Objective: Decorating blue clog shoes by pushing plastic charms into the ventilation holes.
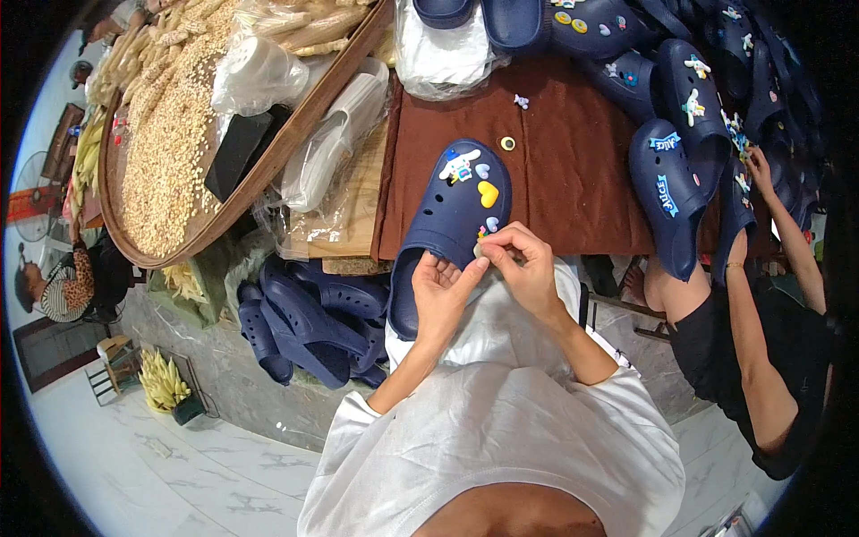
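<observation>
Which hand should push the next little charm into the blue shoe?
Probably the right hand: its fingertips already pinch something small at the edge of the shoe, close to the charms. The left hand grips the shoe's rim, seemingly steadying it, so it looks busy.

A pale marble-patterned tile floor (134,465) spreads below. A table under a brown cloth (573,179) fills the far middle; a wide woven tray (295,134) sits far left.
</observation>
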